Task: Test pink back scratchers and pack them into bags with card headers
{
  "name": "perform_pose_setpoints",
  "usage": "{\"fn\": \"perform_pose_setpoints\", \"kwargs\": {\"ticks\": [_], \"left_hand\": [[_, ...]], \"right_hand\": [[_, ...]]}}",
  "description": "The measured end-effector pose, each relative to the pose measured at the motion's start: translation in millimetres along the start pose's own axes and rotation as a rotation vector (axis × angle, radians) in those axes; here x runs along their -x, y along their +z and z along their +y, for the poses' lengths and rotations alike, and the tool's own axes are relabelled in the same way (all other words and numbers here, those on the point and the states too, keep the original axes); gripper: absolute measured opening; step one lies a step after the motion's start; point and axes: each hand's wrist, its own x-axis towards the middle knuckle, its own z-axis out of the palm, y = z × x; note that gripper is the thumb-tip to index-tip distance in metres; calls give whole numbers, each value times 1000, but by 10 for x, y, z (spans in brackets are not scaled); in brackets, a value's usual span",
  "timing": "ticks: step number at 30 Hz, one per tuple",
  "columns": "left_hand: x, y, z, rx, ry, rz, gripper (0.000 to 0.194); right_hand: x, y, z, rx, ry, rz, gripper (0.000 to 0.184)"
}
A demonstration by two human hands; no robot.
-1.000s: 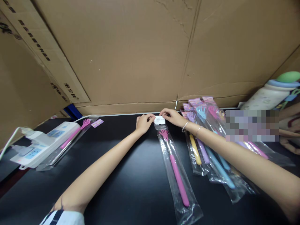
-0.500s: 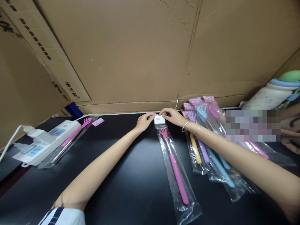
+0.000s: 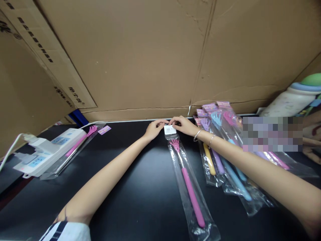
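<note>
A pink back scratcher (image 3: 192, 197) lies in a clear plastic bag on the black table, its small hand-shaped head pointing away from me. A white printed header card (image 3: 170, 130) tops the bag. My left hand (image 3: 153, 130) pinches the card's upper left corner, fingers curled. From the other side my right hand (image 3: 183, 125), with bangles on the wrist, has thumb and fingers closed on the card's upper right edge. The fingertips partly hide the card's top.
Several bagged back scratchers (image 3: 219, 164) in yellow, purple, blue and pink lie at right, partly under my right forearm. Another pink one (image 3: 76, 145) rests by a white power strip (image 3: 54, 147) at left. Cardboard (image 3: 140, 60) walls the back; a bottle (image 3: 283, 102) and another person's hand (image 3: 312, 149) are far right.
The bagged pink back scratcher has slid slightly towards me, its handle end lower in view. Both hands stay at the card, the right one shifted a little left.
</note>
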Motion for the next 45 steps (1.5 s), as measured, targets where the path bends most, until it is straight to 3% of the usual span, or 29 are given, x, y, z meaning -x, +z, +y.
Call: {"fn": "perform_pose_setpoints", "kwargs": {"ticks": [21,45], "left_hand": [[26,1,60,50,-18,46,21],[53,-4,73,-32,-36,82,14]], "right_hand": [[17,62,26,-81,14,-78,18],[68,53,-40,55,72,-83,13]]}}
